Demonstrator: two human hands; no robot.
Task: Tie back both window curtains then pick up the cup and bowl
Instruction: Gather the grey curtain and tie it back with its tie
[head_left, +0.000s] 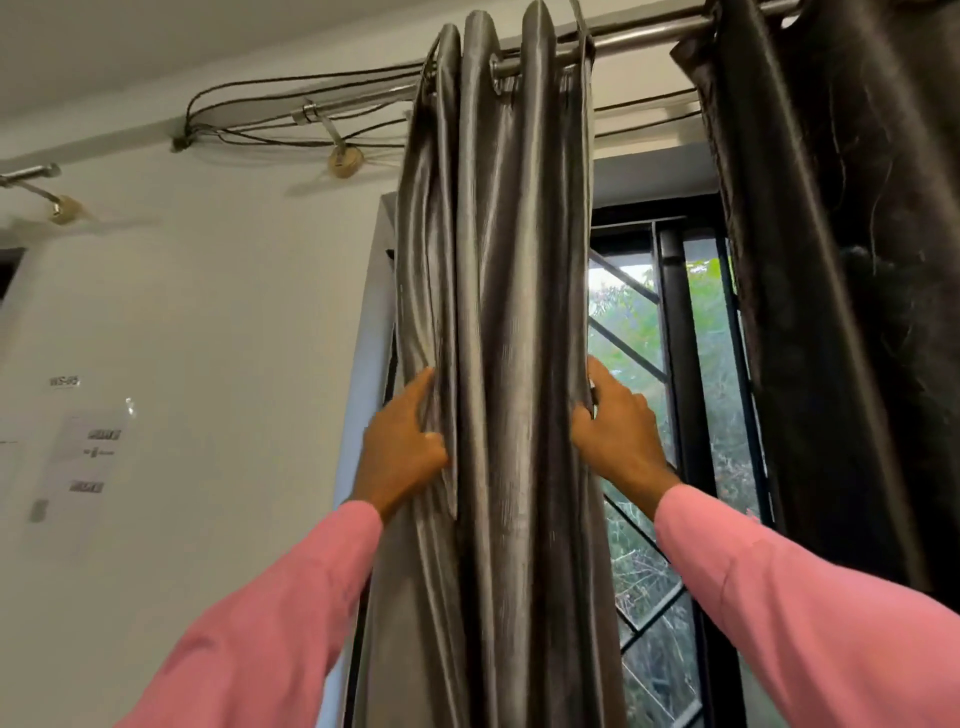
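- Grey curtain (498, 312): glossy, satin-like cloth, finely ribbed.
- Dark curtain (831, 260): shiny cloth.
- Curtain rod (649, 36): polished metal.
- Sleeves (779, 597): matt pink cloth.
- Wall (234, 312): smooth, probably painted.

Metal curtain rod (649, 39) running along the top of the frame from 12 toward 1 o'clock, tilted up to the right. Grey curtain (498, 312) hung directly on it by eyelets, bunched into tight vertical folds at centre. Second, darker curtain (841, 260) hung on the same rod at 2 o'clock, well apart from the first.
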